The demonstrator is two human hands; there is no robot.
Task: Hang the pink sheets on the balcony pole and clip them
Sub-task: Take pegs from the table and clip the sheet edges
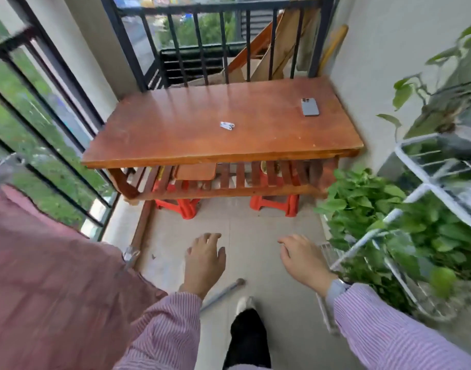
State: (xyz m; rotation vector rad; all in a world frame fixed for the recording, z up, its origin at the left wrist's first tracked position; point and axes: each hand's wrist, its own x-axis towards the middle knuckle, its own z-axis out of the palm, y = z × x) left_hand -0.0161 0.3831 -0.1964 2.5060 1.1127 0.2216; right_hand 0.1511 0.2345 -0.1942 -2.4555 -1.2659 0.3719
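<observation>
Cloth, soft and limp, is what the pink sheet (50, 284) looks like: it is draping in folds at the near left beside the railing (42, 124), light but bulky, probably best taken along its top edge where it bends. Small clips (227, 125) are lying on the far wooden table (175, 140), well apart from the sheet; being tiny, they are asking for a fingertip pinch. Both the left hand (205, 263) and right hand (303, 263) are hovering over the floor, fingers loosely spread, holding and touching nothing.
</observation>
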